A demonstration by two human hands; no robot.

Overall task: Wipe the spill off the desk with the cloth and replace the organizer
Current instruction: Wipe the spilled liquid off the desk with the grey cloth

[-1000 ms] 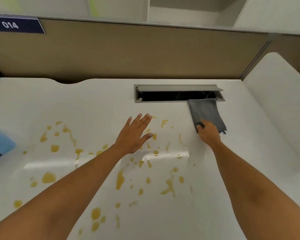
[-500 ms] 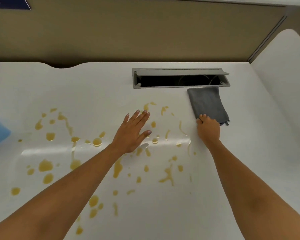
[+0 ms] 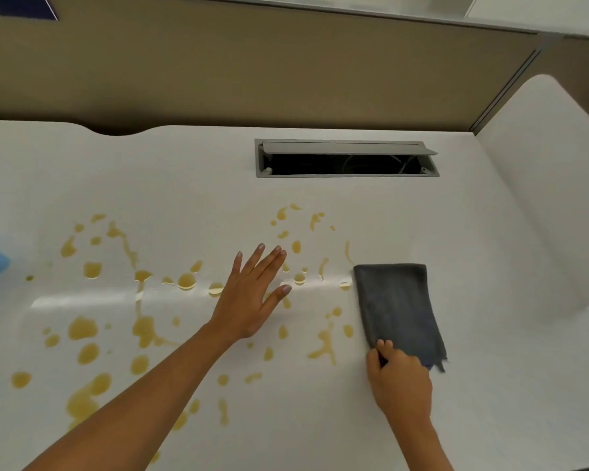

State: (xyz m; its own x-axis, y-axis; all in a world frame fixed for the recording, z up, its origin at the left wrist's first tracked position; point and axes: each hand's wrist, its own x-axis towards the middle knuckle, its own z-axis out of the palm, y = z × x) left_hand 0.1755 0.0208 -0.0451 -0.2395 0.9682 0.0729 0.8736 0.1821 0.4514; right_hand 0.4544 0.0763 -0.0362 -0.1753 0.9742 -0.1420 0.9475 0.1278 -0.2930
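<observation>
Dragged toward me from the cable slot (image 3: pixel 346 159), one grey cloth (image 3: pixel 397 307) now lies lengthwise on the desk (image 3: pixel 184 185), pinched at its near edge by my right hand (image 3: pixel 400 380). Countless amber spill drops (image 3: pixel 186 280) spread leftward, under my flat, empty left hand (image 3: pixel 249 297).
</observation>
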